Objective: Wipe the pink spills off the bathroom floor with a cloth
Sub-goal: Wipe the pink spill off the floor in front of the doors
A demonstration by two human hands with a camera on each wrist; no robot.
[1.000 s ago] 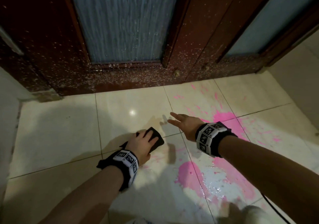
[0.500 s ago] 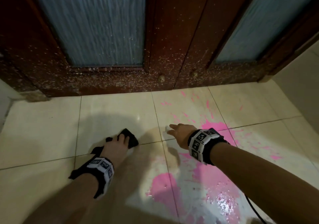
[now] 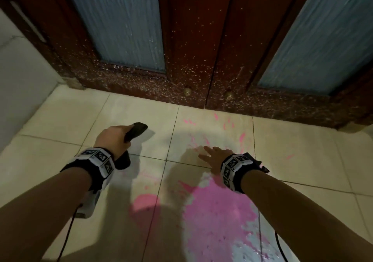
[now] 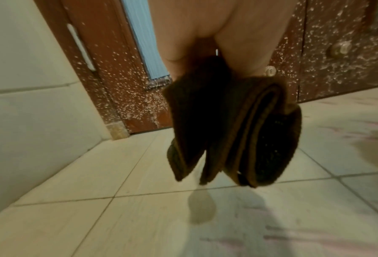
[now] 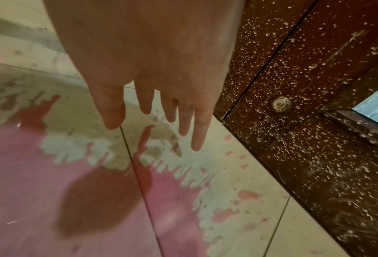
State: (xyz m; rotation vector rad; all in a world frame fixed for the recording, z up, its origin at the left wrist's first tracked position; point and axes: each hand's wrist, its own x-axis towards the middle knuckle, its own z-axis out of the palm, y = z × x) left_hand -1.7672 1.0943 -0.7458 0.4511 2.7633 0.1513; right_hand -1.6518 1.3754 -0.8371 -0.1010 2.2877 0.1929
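Note:
My left hand (image 3: pixel 115 138) grips a dark folded cloth (image 3: pixel 135 131), lifted off the tiled floor (image 3: pixel 50 211); in the left wrist view the cloth (image 4: pixel 231 130) hangs from my fingers above its own shadow. A large wet pink spill (image 3: pixel 218 217) spreads over the tiles at lower right, with a smaller pink patch (image 3: pixel 144 202) and splashes (image 3: pixel 241 138) toward the door. My right hand (image 3: pixel 216 156) hovers with straight, spread fingers (image 5: pixel 198 132) over the far edge of the pink spill (image 5: pixel 29 173), holding nothing.
A dark wooden double door (image 3: pixel 191 49) with frosted glass panels (image 3: pixel 121 19) closes off the far side, its lower part speckled white. A pale tiled wall (image 3: pixel 22 80) stands to the left. Cables (image 3: pixel 66 239) trail from both wristbands.
My left hand has raised the cloth off the floor, where it was pressed flat before. The view has shifted closer to the door; the right hand stays spread over the spill.

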